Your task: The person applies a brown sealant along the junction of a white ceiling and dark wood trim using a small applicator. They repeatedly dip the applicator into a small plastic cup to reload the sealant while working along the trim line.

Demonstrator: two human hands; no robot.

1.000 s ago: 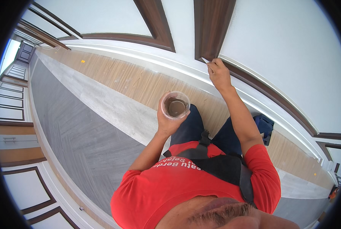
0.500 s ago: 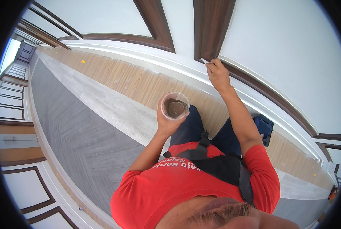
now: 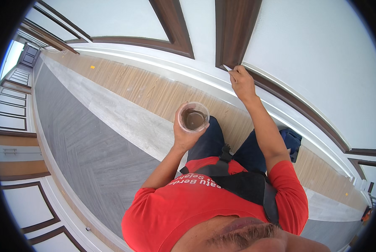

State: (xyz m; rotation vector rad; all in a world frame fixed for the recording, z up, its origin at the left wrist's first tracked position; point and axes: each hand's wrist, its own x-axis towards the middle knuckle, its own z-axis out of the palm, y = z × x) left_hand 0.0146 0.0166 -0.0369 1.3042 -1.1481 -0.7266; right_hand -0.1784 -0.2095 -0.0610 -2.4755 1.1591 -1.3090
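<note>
My left hand [image 3: 183, 137] is wrapped round a clear plastic cup [image 3: 205, 113], held upright enough that I look down into it. Brown paste or paint [image 3: 194, 121] lies in its bottom and smears the inner wall. Stretched out to the wall, my right hand [image 3: 243, 85] pinches a thin, pale, pointed tool [image 3: 226, 67]; its exact kind is too small to tell. The tool's tip is at the lower left corner of a wide dark brown wood trim [image 3: 237, 35]. The fingers rest close to that trim's bottom edge.
White wall panels [image 3: 310, 54] with brown mouldings rise ahead, above a white skirting board [image 3: 154, 72]. Wood-look planks and grey flooring [image 3: 91, 130] stretch to the left. A dark blue bag-like thing [image 3: 291, 140] sits by the wall, right of my legs.
</note>
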